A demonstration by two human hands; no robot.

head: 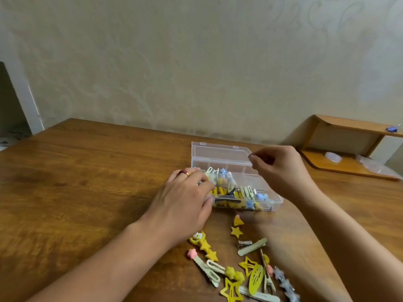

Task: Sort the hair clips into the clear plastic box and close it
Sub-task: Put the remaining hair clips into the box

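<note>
Wooden table stands against a pale patterned wall; a small wooden shelf unit sits at far right.

Clear plastic box lies on the table just beyond centre, lid tilted up at the back. Front compartments hold yellow, cream and blue hair clips; back compartments look mostly bare.

Left hand rests at the box's left end, palm down, a red-and-gold ring on one finger. Fingers curl over the near-left corner, touching the box edge and the clips there. Whether they pinch a clip: cannot tell, fingertips hidden.

Right hand hangs above the box's right side, fingers curled inward, thumb and forefinger tips close together at the lid's right corner. Whether anything is held between them: cannot tell.

Loose hair clips lie in a scatter on the table near the front edge, between the two forearms: yellow stars, cream snap clips, a pink-tipped clip, a grey-blue star clip.
</note>
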